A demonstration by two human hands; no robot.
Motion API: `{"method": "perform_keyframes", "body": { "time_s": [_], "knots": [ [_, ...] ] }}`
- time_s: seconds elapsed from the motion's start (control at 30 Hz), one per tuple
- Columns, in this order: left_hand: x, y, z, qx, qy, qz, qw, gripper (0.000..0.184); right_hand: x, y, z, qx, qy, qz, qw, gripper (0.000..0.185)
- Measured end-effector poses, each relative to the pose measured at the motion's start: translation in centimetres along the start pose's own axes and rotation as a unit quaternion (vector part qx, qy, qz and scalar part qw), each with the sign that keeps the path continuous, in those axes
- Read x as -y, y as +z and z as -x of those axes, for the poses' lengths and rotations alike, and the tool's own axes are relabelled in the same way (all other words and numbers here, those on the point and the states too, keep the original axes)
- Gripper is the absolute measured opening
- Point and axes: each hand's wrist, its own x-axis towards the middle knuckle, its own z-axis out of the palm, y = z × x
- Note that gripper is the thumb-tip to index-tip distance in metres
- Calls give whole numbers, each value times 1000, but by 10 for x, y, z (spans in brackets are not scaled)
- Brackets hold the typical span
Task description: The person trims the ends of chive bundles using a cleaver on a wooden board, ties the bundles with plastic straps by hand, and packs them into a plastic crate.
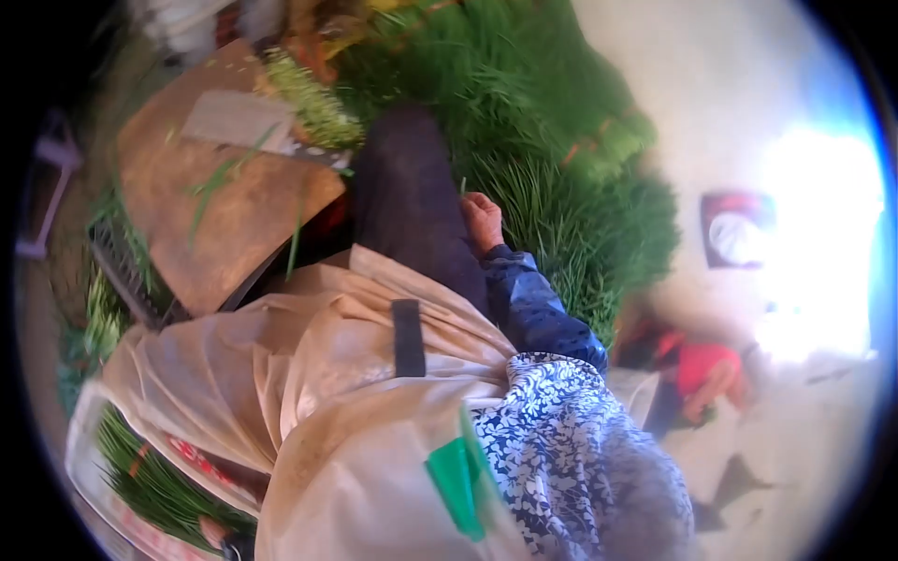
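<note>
My right hand [482,222], in a dark blue sleeve, is closed beside my dark-trousered leg, at the edge of a big heap of long green stalks [533,192]. A small green tip shows at its fingers; what they hold is unclear. At the lower left, part of my left hand [213,531] shows by a bundle of green stalks [150,467] tied with an orange band, in a white container [82,435]. Its fingers are mostly hidden.
A brown board [224,220] carries a grey slab [234,120] and loose stalks. Chopped pale-green pieces [313,103] lie behind it. A dark crate [122,271] stands left, a pink frame [54,182] farther left. Someone in red [706,369] is blurred at right.
</note>
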Motion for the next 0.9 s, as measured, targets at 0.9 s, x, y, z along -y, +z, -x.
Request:
{"method": "perform_keyframes", "body": {
  "time_s": [0.9],
  "knots": [
    [-395,-426,-76,-180,289,284,896,42,168,-280,-336,-211,-380,566,700,59]
  ]
}}
